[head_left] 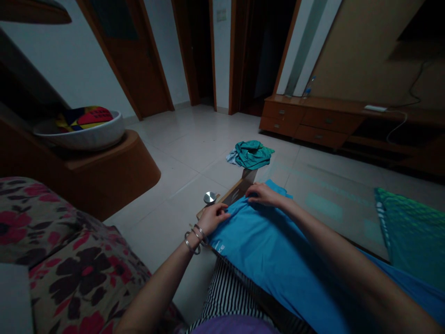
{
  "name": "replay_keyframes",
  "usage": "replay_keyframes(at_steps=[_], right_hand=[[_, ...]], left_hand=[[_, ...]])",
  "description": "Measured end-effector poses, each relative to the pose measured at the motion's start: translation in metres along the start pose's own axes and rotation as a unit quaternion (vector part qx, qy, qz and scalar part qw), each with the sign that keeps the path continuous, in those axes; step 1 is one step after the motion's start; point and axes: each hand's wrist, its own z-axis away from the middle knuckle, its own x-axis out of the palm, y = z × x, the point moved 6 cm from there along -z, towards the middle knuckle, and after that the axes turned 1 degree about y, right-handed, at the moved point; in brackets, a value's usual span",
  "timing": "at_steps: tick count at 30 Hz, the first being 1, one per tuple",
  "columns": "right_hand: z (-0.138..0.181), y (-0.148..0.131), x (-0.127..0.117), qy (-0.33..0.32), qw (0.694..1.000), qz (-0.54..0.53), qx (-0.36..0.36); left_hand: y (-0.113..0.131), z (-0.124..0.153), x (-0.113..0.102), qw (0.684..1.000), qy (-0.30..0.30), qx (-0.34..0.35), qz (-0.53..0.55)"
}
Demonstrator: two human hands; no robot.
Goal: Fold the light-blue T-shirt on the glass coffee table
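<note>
A glass tabletop (330,208) carries a blue shirt (267,264), spread flat. The left hand (215,219) and right hand (264,195) rest at its far edge, each grip clamped on the cloth. Bangles (193,239) circle the left wrist.

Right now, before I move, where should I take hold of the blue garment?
Probably its far edge, coming from above on your side. The blue garment lies spread toward you, and that edge is within reach of the left hand and right hand, so the cloth should pinch up easily there.
</note>
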Motion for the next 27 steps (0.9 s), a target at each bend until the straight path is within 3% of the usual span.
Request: replay_keyframes(at_steps=[8, 13, 20, 27], right_hand=[[0.0, 0.017, -0.002, 0.034, 0.998, 0.03, 0.053], [-0.011, 0.02, 0.006, 0.028, 0.998, 0.012, 0.064], [-0.028, 0.017, 0.02, -0.001, 0.998, -0.061, -0.018], [-0.037, 0.021, 0.019, -0.03, 0.999, -0.018, 0.041]], left_hand=[[0.015, 0.004, -0.006, 0.985, 0.016, 0.012, -0.17], [0.012, 0.01, -0.013, 0.988, 0.044, -0.013, -0.144], [0.008, 0.015, -0.009, 0.993, 0.052, 0.012, -0.109], [0.007, 0.014, -0.011, 0.984, 0.046, 0.008, -0.17]])
